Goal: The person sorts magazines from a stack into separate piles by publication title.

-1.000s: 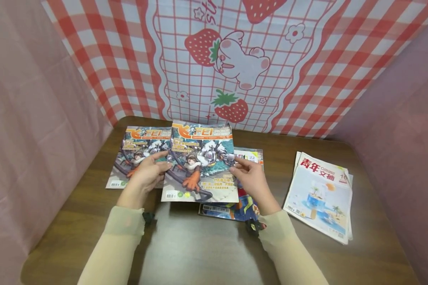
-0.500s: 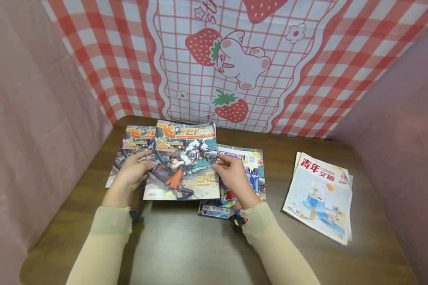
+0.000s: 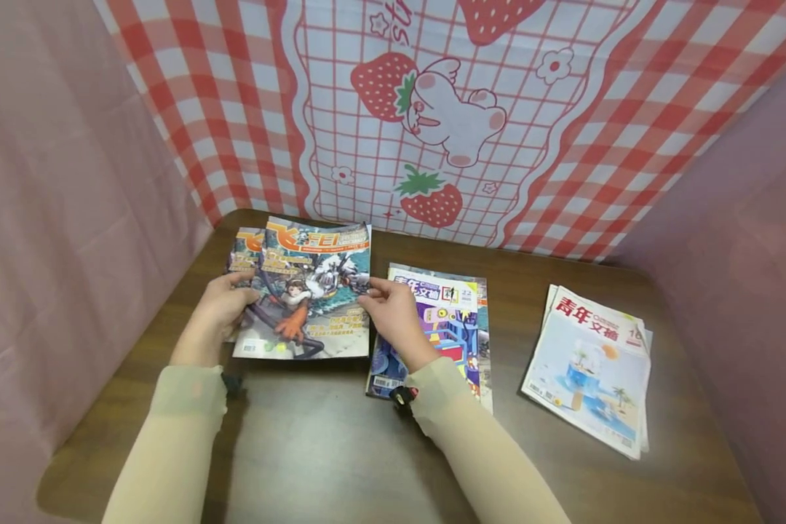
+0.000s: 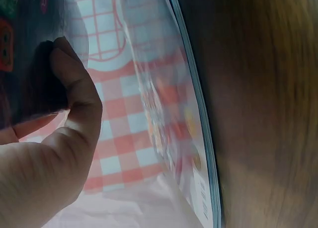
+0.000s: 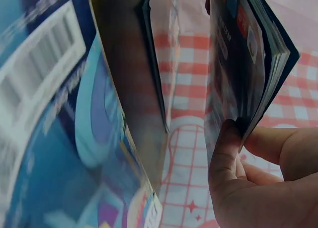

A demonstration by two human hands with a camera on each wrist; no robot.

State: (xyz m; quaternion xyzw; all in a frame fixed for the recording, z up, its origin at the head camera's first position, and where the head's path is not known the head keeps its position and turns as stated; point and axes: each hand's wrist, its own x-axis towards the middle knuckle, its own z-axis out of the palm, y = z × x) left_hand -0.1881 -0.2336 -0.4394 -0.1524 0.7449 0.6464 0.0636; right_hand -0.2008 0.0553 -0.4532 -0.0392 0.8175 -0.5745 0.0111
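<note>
Between both hands is a magazine [image 3: 311, 298] with an orange title and an armoured figure on its cover. My left hand [image 3: 212, 316] pinches its left edge; in the left wrist view, that hand [image 4: 64, 123] grips the dark cover. My right hand [image 3: 396, 316] pinches the opposite edge, and the right wrist view shows thumb and fingers on either side of the pages [image 5: 263, 64]. The held magazine is raised above a similar-looking magazine [image 3: 245, 255], covering most of it. That lower magazine [image 4: 191, 118] lies on the table in the left wrist view.
Right of the held magazine lies a stack of magazines [image 3: 455, 320] with a purple and blue cover, partly behind my right hand. Another stack [image 3: 586, 371] with a beach cover lies farther right on the wooden table [image 3: 314, 444]. A checked cloth [image 3: 249, 124] hangs behind.
Both hands have carried the magazine leftward, over the similar one at the left. The purple and blue stack has become more exposed. The view has shifted slightly.
</note>
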